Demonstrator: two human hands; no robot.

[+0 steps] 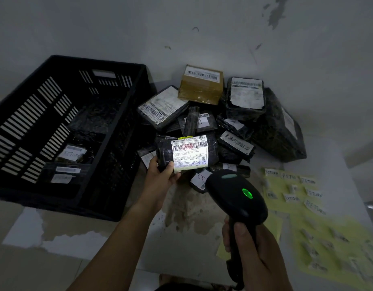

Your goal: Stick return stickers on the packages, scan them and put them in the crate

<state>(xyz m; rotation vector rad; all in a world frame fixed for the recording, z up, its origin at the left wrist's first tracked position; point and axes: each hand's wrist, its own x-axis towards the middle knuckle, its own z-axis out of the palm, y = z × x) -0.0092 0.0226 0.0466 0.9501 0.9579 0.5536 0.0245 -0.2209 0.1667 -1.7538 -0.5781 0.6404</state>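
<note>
- We see the left hand [160, 178] gripping a dark wrapped package [187, 153], thumb curled over the lower edge of its white shipping label, holding it above the pile with the label turned toward the camera.
- The right hand [246, 244] has its fingers wrapped round the handle of a black scanner [236, 196]. The scanner's head points at the package, a green lamp glows on its top, and a red band of light lies across the barcode [188, 146]. We judge the scanning step to be in hand.
- We cannot tell whether this package already carries a return sticker. A small yellow-green tab shows at the label's top edge, but no writing on it is legible.
- The black crate [34, 114] stands to the left, well apart from the held package. We make out a few dark parcels on its floor, one with a slip reading "RETURN" [71, 154]. We take these as finished.
- The pile [236, 141] against the wall holds many more parcels, among them a brown box [200, 85]. None there shows a return slip that we can read.
- Yellow sheets of return stickers [292, 189] lie to the right, with several stickers unused.
- By our judgement, the task is in its early part.
</note>
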